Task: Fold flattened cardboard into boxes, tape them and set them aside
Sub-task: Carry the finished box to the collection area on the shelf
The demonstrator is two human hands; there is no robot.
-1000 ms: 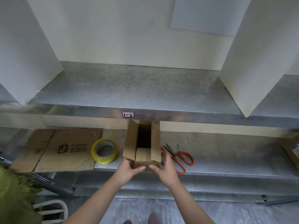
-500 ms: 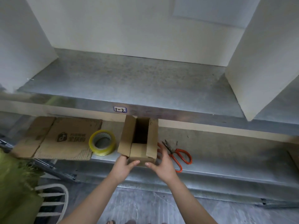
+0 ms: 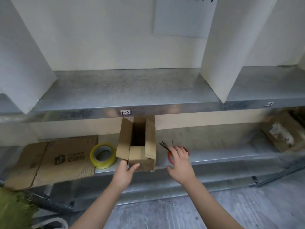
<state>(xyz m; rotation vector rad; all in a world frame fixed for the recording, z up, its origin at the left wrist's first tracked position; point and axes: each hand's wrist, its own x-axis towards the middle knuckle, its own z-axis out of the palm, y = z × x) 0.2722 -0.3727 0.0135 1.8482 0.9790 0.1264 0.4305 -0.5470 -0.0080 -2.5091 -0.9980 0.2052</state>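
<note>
A small brown cardboard box [image 3: 137, 156] stands on the lower metal shelf [image 3: 222, 156] with its top flaps open and upright. My left hand [image 3: 124, 173] holds its front left corner, thumb on the front face and fingers behind the left flap. To the right of the box, my right hand [image 3: 179, 163] hovers with spread fingers over the red-handled scissors [image 3: 169, 157]; only their blades and part of a handle show. A yellow tape roll [image 3: 103, 155] lies just left of the box. Flattened cardboard [image 3: 62, 161] with a printed logo lies further left.
The upper metal shelf [image 3: 132, 90] overhangs the box, with white dividers [image 3: 219, 63] standing on it. A torn cardboard piece [image 3: 280, 134] lies at the far right of the lower shelf. Something green [image 3: 13, 210] and a white chair [image 3: 54, 223] are at bottom left.
My right hand has left the box and moved right over the scissors. The left hand stays on the box's front left corner. The camera has shifted closer and to the right.
</note>
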